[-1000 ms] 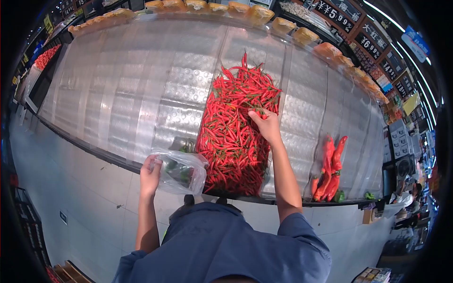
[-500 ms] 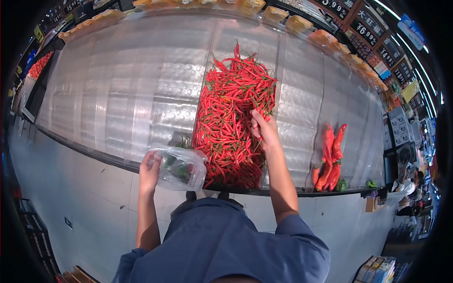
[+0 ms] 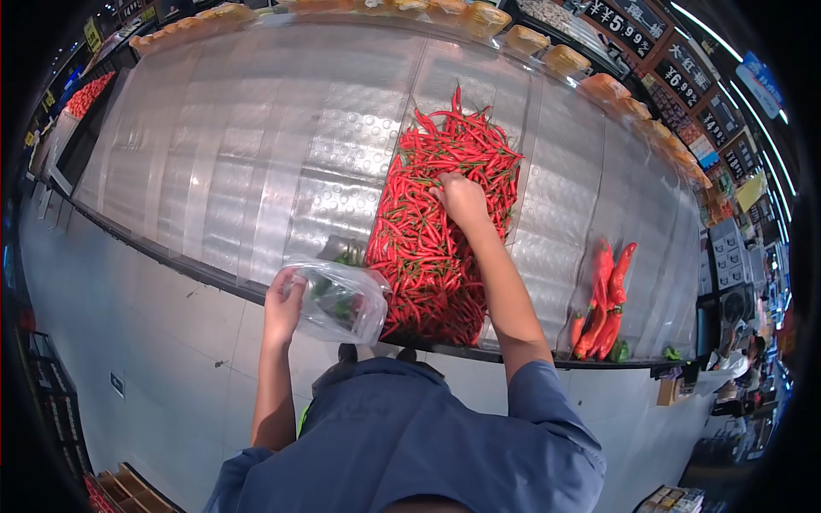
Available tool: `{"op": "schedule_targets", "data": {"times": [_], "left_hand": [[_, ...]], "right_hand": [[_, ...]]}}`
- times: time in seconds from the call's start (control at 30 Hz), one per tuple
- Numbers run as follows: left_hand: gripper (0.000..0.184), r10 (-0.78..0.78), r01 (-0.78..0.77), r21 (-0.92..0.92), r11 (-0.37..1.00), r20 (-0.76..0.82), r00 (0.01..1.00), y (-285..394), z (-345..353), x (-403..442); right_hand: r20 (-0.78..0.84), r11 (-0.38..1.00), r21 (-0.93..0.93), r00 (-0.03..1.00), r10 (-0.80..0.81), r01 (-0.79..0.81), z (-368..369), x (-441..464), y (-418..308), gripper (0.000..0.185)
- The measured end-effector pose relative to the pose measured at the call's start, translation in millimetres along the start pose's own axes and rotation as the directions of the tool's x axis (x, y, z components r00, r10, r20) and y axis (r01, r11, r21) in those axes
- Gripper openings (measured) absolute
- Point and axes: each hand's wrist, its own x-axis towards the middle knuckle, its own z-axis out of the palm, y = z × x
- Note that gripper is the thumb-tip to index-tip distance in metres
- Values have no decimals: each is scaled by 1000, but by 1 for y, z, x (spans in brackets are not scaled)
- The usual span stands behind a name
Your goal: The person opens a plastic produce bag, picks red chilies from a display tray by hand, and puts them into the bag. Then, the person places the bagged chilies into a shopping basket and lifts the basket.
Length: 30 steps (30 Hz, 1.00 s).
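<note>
A long heap of thin red chili peppers (image 3: 428,231) with green stems lies on the display counter in front of me. My right hand (image 3: 463,198) is over the upper middle of the heap, its fingers curled down and closed on red chili peppers; the fingertips are partly hidden. My left hand (image 3: 284,301) pinches the edge of a clear plastic bag (image 3: 363,321) at the counter's front edge, left of the heap. The bag hangs open. Green peppers (image 3: 349,256) show beside it and through its film; whether any lie inside I cannot tell.
Larger red peppers (image 3: 609,299) lie at the front right of the counter (image 3: 214,171), beside a small green pepper (image 3: 620,350). Yellow wrapped packs (image 3: 483,19) line the back rim. Price signs (image 3: 676,73) stand at the upper right. A person (image 3: 731,363) is far off at the right.
My right hand has moved up and slightly left over the heap, from its right side towards its upper middle. My left hand still holds the bag. The whole view has shifted slightly.
</note>
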Motion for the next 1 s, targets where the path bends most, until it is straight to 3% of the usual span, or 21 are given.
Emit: {"op": "schedule_targets", "data": {"times": [0.1,0.13,0.17,0.2,0.23,0.27,0.3,0.33,0.37,0.4,0.43,0.5,0.63,0.7,0.77,0.8,0.87,0.97,1.0], "left_hand": [[30,-13,13,-4,1000,-11,1000,-2,-1,-1],[30,-14,14,-6,1000,-13,1000,-2,0,-2],[30,-16,16,-10,1000,-20,1000,-1,0,-2],[30,-18,17,-15,1000,-27,999,0,1,-3],[30,-16,16,-19,1000,-26,1000,2,0,-3],[29,-15,15,-8,1000,-26,1000,2,-1,-3],[28,-16,16,4,1000,-25,1000,2,0,-3],[28,-19,19,2,1000,-19,1000,1,1,-2],[27,-4,4,-1,1000,-26,1000,-1,1,-1],[27,11,-11,-2,1000,-32,999,-1,3,0],[27,9,-9,3,1000,-22,1000,-2,4,0],[26,20,-20,2,1000,-9,1000,0,6,2],[26,-2,1,9,1000,54,999,7,9,5],[28,6,-6,-1,1000,22,1000,9,12,6],[31,-5,4,12,1000,68,998,9,8,8],[35,10,-11,16,1000,67,998,6,8,10],[38,-8,7,14,1000,34,999,9,11,9],[45,-49,49,7,999,40,998,9,13,7],[46,-14,14,-6,1000,61,998,5,14,6]], "right_hand": [[-75,997,75,997,-9,15,4,2,0,31],[-212,995,85,976,-41,61,2,0,-2,30],[-211,995,84,976,-43,62,-1,-3,-2,30],[-132,919,374,974,183,-122,-13,-6,-7,27],[8,732,612,928,372,-299,-21,-10,-10,25],[5,736,608,929,371,-297,-23,-15,-9,25],[145,325,906,922,360,-270,-25,-23,-8,24],[264,-179,959,922,284,-220,-26,-33,-7,23],[327,-641,752,931,164,-152,-28,-43,-5,23],[351,-785,606,929,119,-128,-30,-49,-8,24],[353,-786,607,927,130,-120,-31,-55,-11,24],[312,-899,430,948,60,-84,-33,-65,-15,27],[303,-856,505,951,56,-110,-35,-74,-18,26],[376,-842,532,917,134,-95,-44,-82,-25,28],[575,-814,579,734,362,-52,-69,-79,-55,26],[588,-826,558,740,327,-78,-58,-82,-64,26],[350,-814,559,935,58,-159,-39,-99,-77,25],[365,-517,822,918,157,-239,-33,-109,-181,9],[258,-221,951,950,174,-218,-14,-117,-206,11]]}}
